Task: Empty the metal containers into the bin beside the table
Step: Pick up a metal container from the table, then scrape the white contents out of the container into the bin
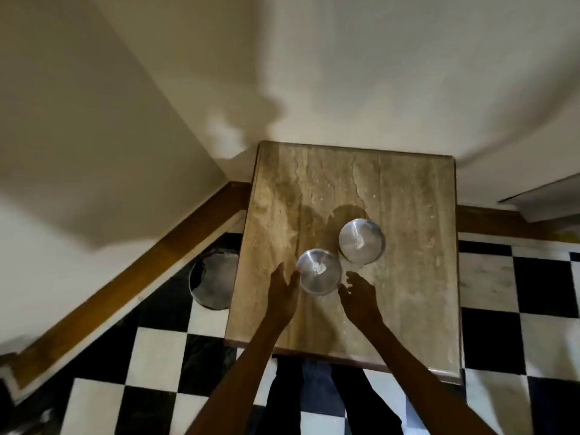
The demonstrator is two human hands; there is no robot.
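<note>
Cream walls [345, 73] meet in a corner at top left, shadows cast across them. Floor [163, 356] of black and white checker tiles, wood skirting [131, 265] running along its far edge. Square desk [408, 215] with a worn, stone-patterned top stands against the wall, dark wooden edging at its near side. Dark trousers [317, 400] of the person show below the desk's near edge. Bin [212, 277] sits on the floor just beside the desk's left side, round, dark-lined; its right part is hidden by the desk top, contents not clear. Two metal containers on the desk, both round, open at the top, each with a small pale scrap inside. Far container [361, 240] stands toward the desk's middle, untouched. Near container [319, 271] stands just in front and to the left of it, the two rims almost meeting; touching or not, cannot tell. Left hand [284, 291] at the near container's left side, fingers spread wide, fingertips at or on the rim. Right hand [361, 296] at its right side, fingers loosely parted, a small gap to the wall of the container. Neither hand holds anything. The desk edge lies between the near container and the bin.
</note>
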